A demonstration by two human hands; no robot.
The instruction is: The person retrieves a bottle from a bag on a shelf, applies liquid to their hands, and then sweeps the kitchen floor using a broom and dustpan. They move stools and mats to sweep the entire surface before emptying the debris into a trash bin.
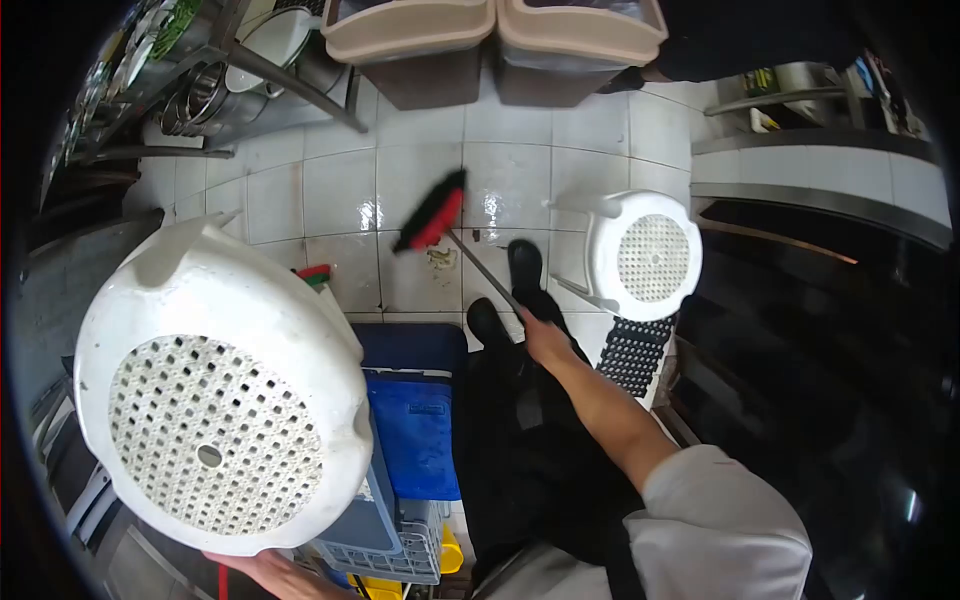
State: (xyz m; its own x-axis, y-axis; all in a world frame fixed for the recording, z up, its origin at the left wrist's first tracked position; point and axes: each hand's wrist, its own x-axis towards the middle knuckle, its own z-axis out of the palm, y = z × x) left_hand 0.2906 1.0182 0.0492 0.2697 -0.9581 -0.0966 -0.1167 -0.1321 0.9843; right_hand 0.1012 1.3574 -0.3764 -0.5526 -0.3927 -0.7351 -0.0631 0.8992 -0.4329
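Note:
My right hand [547, 338] is closed round the thin handle of a broom [484, 268]. Its red and black head [436, 212] rests over the wet tiles, beside a small heap of pale scraps [440, 258]. At the lower left, my left hand [262, 572] is under the rim of a large white plastic stool [225, 400] with a perforated seat, holding it up; the fingers are mostly hidden beneath it. A second white stool [655, 258] is to the right of my feet.
Two beige-rimmed bins [410, 50] stand at the top. Blue crates [410, 430] are beside my legs on the left. A black studded mat [635, 355] lies by the second stool. Metal racks with pots [205, 95] are at upper left. Another person's dark clothing [750, 35] shows at upper right.

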